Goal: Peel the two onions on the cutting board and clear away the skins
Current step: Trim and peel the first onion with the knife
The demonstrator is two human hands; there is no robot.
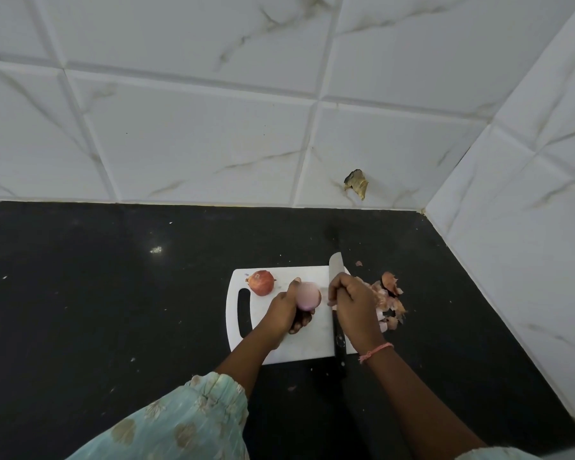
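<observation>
**One bulb bare, one to go**

Pale pink flesh shows in my left hand (287, 307): fingers curled round the peeled onion (308, 295), holding it just above the white cutting board (299, 346). My right hand (352, 302) sits beside it, fingers bent inward; something small may be pinched there, but I cannot tell. Under that hand lies the knife (336, 293), black handle poking off the near edge, blade tip past the far edge. That's my worry: a careless sweep of the wrist could nudge the handle and spin the blade toward my fingers. Just right of the board, the skins (390, 302) are heaped on the black counter (113, 310), loose and light enough to scatter if my sleeve brushes them. Further back on the board, the unpeeled onion (262, 282) rests near the handle slot, round and free to roll off that left edge. Plenty of dark counter to the left; the tiled wall (512, 227) closes in on the right.
</observation>
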